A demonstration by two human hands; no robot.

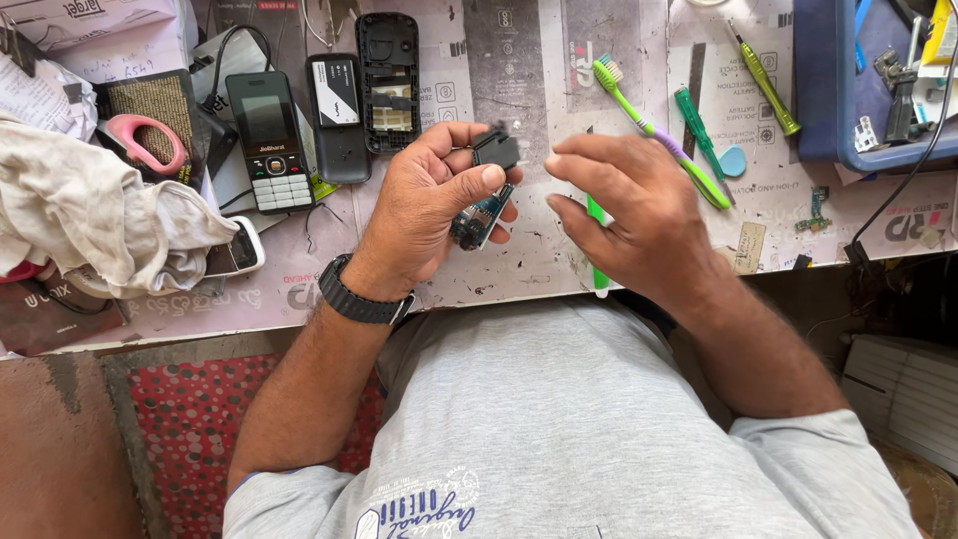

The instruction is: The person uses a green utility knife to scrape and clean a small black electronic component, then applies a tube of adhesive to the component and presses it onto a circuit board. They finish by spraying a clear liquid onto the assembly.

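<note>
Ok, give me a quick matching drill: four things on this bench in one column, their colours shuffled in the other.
Things:
1. toothbrush
2. scissors handle
3. tray
4. wristwatch

Colours:
A. blue
B. black
C. green and purple
D. pink

Pairs: 1-C, 2-D, 3-A, 4-B
</note>
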